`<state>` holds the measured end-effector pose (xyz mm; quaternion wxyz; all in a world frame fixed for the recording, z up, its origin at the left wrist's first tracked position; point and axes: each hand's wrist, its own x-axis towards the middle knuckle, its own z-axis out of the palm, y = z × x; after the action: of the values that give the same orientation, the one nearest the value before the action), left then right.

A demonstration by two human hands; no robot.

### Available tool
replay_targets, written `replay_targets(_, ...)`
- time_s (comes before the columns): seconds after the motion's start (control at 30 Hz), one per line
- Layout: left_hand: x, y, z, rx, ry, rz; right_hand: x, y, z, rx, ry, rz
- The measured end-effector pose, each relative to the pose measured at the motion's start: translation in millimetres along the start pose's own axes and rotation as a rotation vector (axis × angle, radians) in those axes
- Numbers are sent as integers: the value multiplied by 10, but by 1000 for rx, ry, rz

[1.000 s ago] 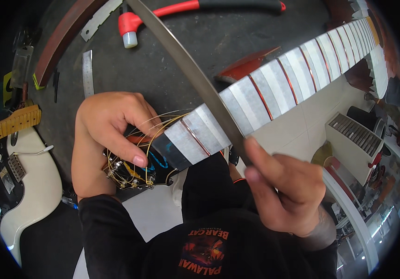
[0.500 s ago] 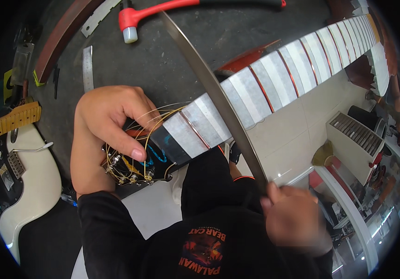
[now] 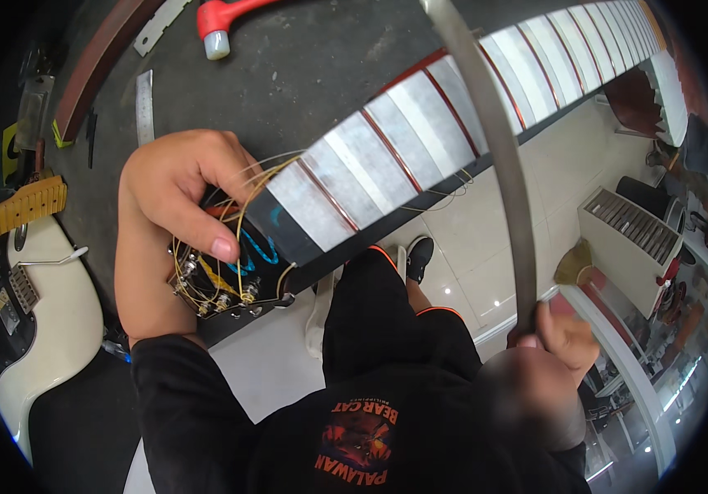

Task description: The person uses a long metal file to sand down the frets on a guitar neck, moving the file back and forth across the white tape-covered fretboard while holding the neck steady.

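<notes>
A guitar neck (image 3: 420,119) slants from lower left to upper right, its fretboard covered in pale masking tape with the frets showing between strips. My left hand (image 3: 193,185) is closed around the black headstock (image 3: 267,272), thumb on top and fingers hidden past its far edge. Loose golden strings (image 3: 248,206) curl around the tuners by that thumb. In my right hand (image 3: 564,342) is the near end of a long, flat metal file (image 3: 502,152), partly blurred. The file lies across the taped neck, its far tip reaching beyond the neck's far edge.
At the left lie a white electric guitar body (image 3: 65,305) and a separate maple neck (image 3: 16,216). A red mallet (image 3: 216,23), a steel ruler (image 3: 144,107) and a notched metal straightedge (image 3: 160,26) rest on the dark bench. Lower right stands a glass case (image 3: 617,362).
The file has moved right along the neck, uncovering frets nearer the headstock. My right hand has shifted right with it. The headstock and my left hand appear slightly farther left and higher.
</notes>
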<state>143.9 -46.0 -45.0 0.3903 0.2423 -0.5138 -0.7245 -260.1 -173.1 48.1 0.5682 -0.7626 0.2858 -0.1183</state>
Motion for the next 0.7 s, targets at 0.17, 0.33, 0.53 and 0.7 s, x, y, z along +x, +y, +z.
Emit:
replay_targets(0.17,-58,-85,29,12,61,30,-316,202,18,80,-89,-70)
replay_targets(0.33,-153,-63,-38,8,23,-100,-391,258,2,88,-68,-84)
replay_targets(0.53,-177,-47,-14,16,60,-143,-435,260,-28,37,-104,-112)
replay_targets(0.7,-125,-63,-9,30,54,-98,-430,203,-72,-42,-139,-122)
